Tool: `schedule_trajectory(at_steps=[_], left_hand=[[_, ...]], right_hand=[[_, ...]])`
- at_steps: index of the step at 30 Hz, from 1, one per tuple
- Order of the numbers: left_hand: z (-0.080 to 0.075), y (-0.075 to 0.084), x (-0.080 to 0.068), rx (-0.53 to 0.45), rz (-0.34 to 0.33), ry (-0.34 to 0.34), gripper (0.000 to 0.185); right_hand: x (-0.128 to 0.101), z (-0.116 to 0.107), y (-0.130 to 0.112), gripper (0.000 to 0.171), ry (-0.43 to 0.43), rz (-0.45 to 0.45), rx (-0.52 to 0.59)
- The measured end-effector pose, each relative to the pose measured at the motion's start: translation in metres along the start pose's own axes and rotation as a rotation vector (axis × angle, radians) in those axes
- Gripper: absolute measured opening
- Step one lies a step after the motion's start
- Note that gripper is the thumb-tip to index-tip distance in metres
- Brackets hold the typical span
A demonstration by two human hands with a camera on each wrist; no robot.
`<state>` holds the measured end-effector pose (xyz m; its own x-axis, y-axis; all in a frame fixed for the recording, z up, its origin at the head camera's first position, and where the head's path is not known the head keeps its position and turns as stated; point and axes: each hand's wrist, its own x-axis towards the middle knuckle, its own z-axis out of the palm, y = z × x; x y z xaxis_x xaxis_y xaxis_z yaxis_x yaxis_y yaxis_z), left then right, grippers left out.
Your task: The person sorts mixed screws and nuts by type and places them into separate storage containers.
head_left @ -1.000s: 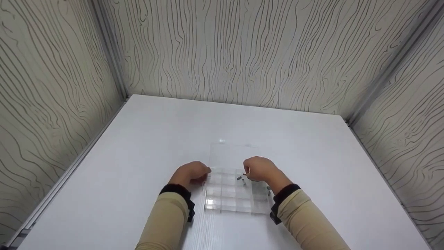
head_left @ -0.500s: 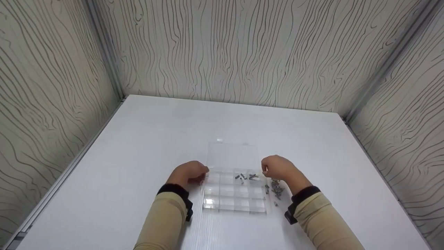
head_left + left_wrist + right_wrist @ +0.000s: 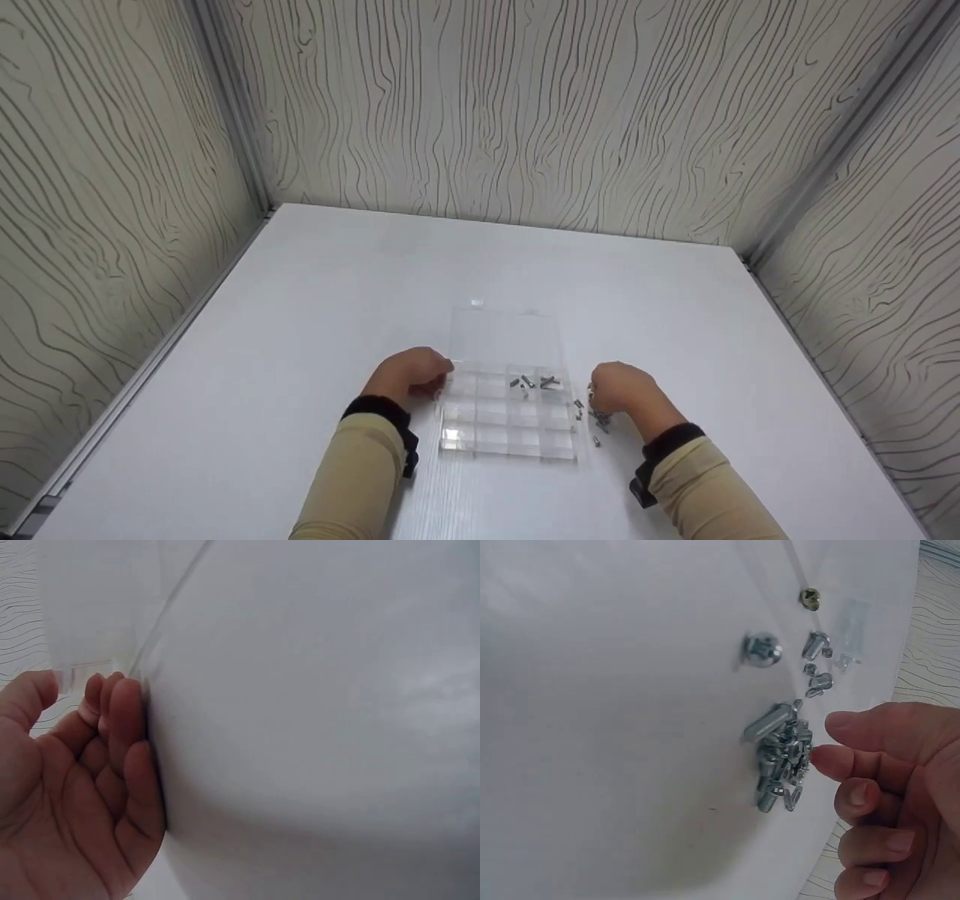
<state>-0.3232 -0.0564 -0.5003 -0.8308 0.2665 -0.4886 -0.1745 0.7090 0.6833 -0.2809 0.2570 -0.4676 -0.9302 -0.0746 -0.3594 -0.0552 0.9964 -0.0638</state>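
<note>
This looks like a small test booth: a plain white table [image 3: 375, 285] boxed in on three sides by panels [image 3: 525, 112] printed with wavy wood-grain lines, joined by metal corner strips [image 3: 232, 112].
</note>
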Motion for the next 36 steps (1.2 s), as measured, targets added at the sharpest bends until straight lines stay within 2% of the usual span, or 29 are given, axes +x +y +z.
schedule_trajectory(at_steps=[7,14,17,28,36], left_hand=[[0.0,0.001,0.0,-0.026,0.01,-0.004,0.036],[0.001,0.0,-0.004,-0.097,-0.03,0.016,0.034],[0.001,0.0,-0.004,-0.09,-0.027,0.017,0.035],[0.0,0.0,-0.001,-0.091,-0.047,0.013,0.035],[0.001,0.001,-0.003,-0.135,-0.055,0.021,0.033]], right_hand=[[0.0,0.009,0.003,0.007,0.009,0.009,0.02],[0.0,0.013,0.002,0.011,0.024,-0.002,0.021],[0.002,0.013,0.003,0.011,0.023,-0.019,0.017],[0.003,-0.007,0.006,0.007,0.0,-0.047,0.149],[0.003,-0.02,-0.001,0.01,-0.002,-0.068,0.173]])
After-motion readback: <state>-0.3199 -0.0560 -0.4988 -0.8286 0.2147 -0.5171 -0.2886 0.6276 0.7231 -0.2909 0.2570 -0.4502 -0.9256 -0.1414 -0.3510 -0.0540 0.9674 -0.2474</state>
